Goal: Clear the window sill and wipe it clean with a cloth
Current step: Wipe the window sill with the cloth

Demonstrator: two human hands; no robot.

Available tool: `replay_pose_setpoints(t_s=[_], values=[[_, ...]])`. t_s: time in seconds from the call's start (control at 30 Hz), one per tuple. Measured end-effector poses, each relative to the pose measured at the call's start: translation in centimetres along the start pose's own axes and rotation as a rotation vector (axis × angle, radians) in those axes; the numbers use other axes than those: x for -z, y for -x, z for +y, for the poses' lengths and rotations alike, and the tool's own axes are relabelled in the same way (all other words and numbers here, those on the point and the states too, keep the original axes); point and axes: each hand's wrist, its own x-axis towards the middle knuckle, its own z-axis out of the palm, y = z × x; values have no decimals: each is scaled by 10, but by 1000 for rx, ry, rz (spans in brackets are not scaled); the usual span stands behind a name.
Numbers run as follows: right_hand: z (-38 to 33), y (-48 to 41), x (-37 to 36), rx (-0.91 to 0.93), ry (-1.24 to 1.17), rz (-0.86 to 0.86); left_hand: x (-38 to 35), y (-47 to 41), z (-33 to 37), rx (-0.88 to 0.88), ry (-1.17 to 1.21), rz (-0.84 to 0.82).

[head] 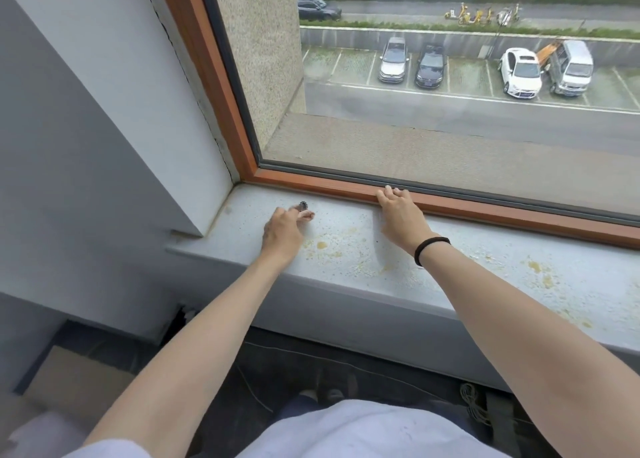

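Observation:
The pale grey window sill (346, 260) runs left to right below the glass, spotted with yellowish stains and crumbs. My left hand (282, 230) rests on the sill near its left end, fingertips pinched on a small dark object (303, 205); what it is I cannot tell. My right hand (401, 215) lies flat with fingers spread, fingertips touching the orange-brown wooden window frame (485, 204). A black band circles my right wrist. No cloth is in view.
A white wall reveal (145, 118) closes the sill's left end. The window pane (450, 111) stands right behind the frame, with a car park outside. Below the sill lie a dark floor, a cardboard piece (69, 381) and a coiled cable (474, 405).

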Motion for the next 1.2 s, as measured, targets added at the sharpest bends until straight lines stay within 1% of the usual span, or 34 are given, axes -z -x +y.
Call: replay_pose_setpoints(t_s=[0.07,0.13,0.17,0.27,0.3,0.33,0.43,0.47,0.5,0.6,0.63,0.67,0.77,0.8,0.83,0.93,0.97,1.0,1.03,1.1,1.13,1.17,1.2], values=[[1,0,-1,-5,-23,-6,-5,11,10,-150,4,-59],[2,0,0,-10,-51,-12,0,9,-4,-229,-65,-77],[2,0,1,-12,-59,-13,5,4,-14,-214,-100,-76],[1,2,3,-5,-63,-3,14,-14,-29,-76,-68,-15],[1,3,3,-3,-63,2,12,-13,-26,-73,-67,-22],[1,3,3,-4,-69,3,9,-7,-25,-112,-82,-43],[1,2,2,-10,-80,0,2,19,-28,-326,-119,-124],[2,1,2,-12,-84,2,6,19,-32,-347,-126,-117],[2,1,3,-13,-82,8,11,12,-35,-308,-124,-95],[1,3,4,-8,-50,24,20,-16,-28,-57,-57,6],[0,4,4,-10,-39,25,18,-17,-22,-28,-64,12],[-1,5,4,-6,-23,21,16,-13,-19,-41,-65,-3],[-2,7,6,2,6,16,10,14,-28,-263,-94,-93],[-2,7,7,3,5,20,13,16,-37,-291,-118,-110],[-3,7,7,4,-3,22,18,10,-46,-253,-146,-90],[-5,8,8,3,-25,11,33,-17,-51,48,-113,-4],[-5,9,9,2,-26,6,33,-21,-44,64,-113,-4],[-4,9,10,9,-24,0,30,-18,-35,46,-103,-15],[-4,9,10,13,-20,-4,25,-11,-26,-13,-103,-32],[-2,10,10,16,-21,3,12,15,-18,-203,-135,-38],[-2,9,10,15,-33,12,8,28,-20,-264,-138,-34],[-2,9,9,15,-43,15,6,31,-27,-279,-150,-23],[-3,9,10,15,-46,19,9,27,-33,-240,-152,5]])
